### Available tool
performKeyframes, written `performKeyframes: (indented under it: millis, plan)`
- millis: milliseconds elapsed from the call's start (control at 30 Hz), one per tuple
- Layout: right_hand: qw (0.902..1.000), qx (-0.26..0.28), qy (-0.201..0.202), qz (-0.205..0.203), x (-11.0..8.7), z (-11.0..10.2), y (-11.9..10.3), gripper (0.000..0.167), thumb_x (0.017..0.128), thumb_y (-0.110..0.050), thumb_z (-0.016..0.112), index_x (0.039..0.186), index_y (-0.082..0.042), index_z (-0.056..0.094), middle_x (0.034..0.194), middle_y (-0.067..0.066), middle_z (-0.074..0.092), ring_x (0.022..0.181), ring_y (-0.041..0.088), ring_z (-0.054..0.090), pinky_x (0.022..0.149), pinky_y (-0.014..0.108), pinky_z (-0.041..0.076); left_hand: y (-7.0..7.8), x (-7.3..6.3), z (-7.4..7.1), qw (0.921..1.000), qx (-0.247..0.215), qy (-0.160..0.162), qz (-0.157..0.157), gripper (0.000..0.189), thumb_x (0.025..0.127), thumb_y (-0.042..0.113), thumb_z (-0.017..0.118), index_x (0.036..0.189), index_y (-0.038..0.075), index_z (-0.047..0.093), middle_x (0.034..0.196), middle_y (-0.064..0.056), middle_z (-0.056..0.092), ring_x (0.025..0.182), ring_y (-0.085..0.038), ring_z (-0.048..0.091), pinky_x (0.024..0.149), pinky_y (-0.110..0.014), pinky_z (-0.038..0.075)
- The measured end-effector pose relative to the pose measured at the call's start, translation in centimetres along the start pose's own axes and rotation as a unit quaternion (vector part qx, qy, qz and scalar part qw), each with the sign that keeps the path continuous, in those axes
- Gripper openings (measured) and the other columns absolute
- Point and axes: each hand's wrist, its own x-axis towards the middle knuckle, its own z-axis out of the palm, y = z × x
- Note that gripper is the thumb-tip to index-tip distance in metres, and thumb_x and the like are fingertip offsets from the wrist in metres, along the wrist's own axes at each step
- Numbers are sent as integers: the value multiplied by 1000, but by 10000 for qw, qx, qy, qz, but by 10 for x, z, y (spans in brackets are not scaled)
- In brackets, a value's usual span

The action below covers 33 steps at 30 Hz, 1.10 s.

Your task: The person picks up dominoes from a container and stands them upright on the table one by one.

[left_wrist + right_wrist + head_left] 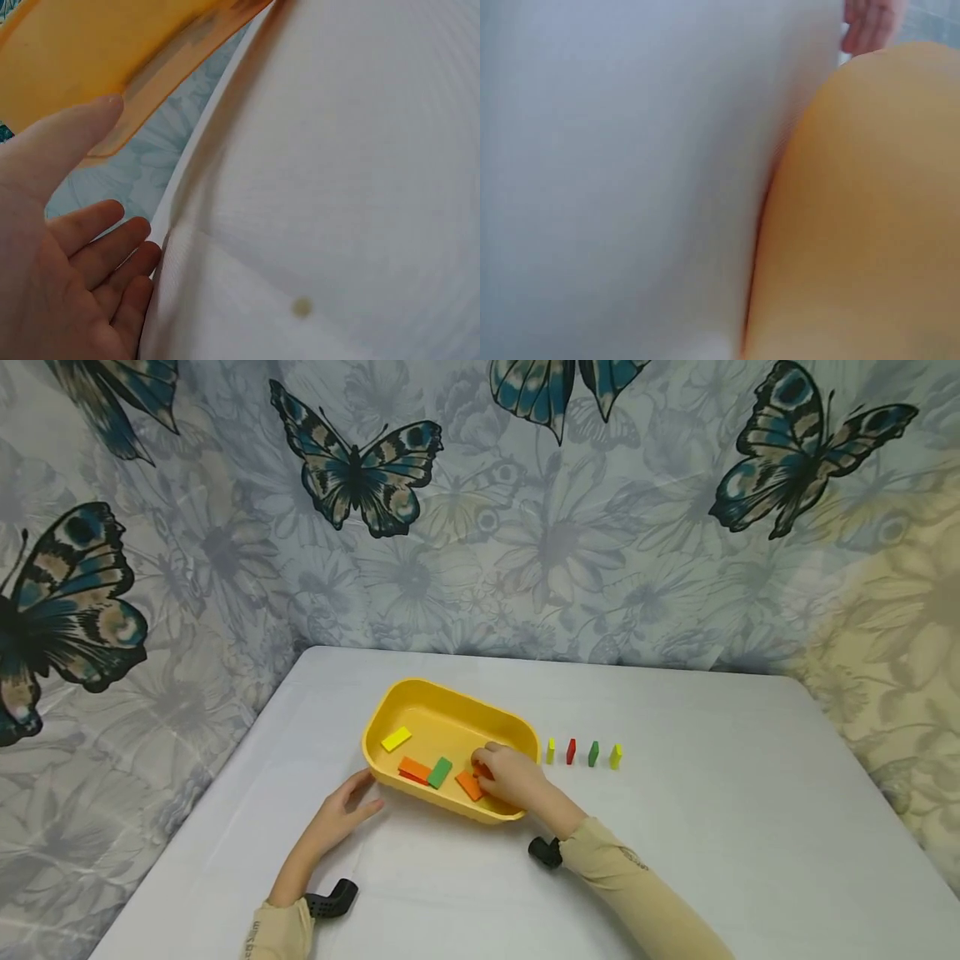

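A yellow plastic tray [420,687] stands on the white table, holding several small flat blocks. My right hand [512,777] reaches over its right end, fingers curled down inside, and pinches an orange block [482,771] that is mostly hidden. Beside those fingers lies another orange block [469,786]. Farther left in the tray are a green block [439,772], an orange block [414,768] over a red one [411,777], and a yellow block [396,739]. My left hand [345,814] rests by the tray's near left corner, fingers loosely bent, thumb apart, holding nothing.
Right of the tray, several thin blocks stand upright in a spaced row: yellow [551,751], red [571,752], green [593,754] and yellow [616,757]. The white table [720,827] meets butterfly-patterned walls at its back and left.
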Motion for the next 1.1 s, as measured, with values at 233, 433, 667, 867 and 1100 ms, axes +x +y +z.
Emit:
performKeyframes:
  millis: [233, 433, 667, 867, 1100]
  plan:
    - [9982, -203, -559, 35, 9, -2, -4, 15, 82, -17, 64, 95, -9, 62, 76, -3, 49, 65, 11, 45, 60, 22, 42, -2, 1, 3, 9993, -302, -103, 177, 82, 77, 24, 71, 140, 1, 24, 137, -22, 32, 124, -35, 29, 99, -47, 24]
    - [9986, 272, -383, -232, 10, -5, -2, 19, 82, -16, 63, 99, -6, 64, 85, 0, 55, 70, 12, 49, 67, 22, 45, 0, 2, 5, 9983, -523, -54, 248, 84, 77, 21, 72, 141, 4, 22, 140, -19, 29, 125, -33, 28, 99, -49, 23]
    - [9800, 1719, 582, -815, 3, -15, 7, 19, 82, -7, 64, 99, 0, 62, 85, 1, 57, 75, 16, 52, 66, 28, 47, 1, 3, 3, 9983, -526, -46, 227, 81, 78, 22, 71, 141, 4, 24, 140, -18, 29, 124, -33, 30, 99, -49, 23]
    - [9674, 2107, 1125, -840, -10, -35, 26, 19, 79, -4, 66, 97, 0, 60, 87, 3, 58, 78, 16, 55, 68, 32, 49, -1, 2, 1, 9977, -572, 1, 350, 77, 79, 19, 70, 140, 3, 26, 139, -18, 30, 124, -33, 30, 99, -49, 23]
    - [9594, 2407, 1367, -536, -38, -68, 55, 23, 78, 1, 66, 100, 2, 59, 94, 9, 60, 85, 21, 57, 72, 35, 50, 1, -2, -1, 9983, -545, 133, 146, 78, 78, 22, 70, 139, 2, 26, 137, -20, 32, 124, -33, 31, 99, -48, 24]
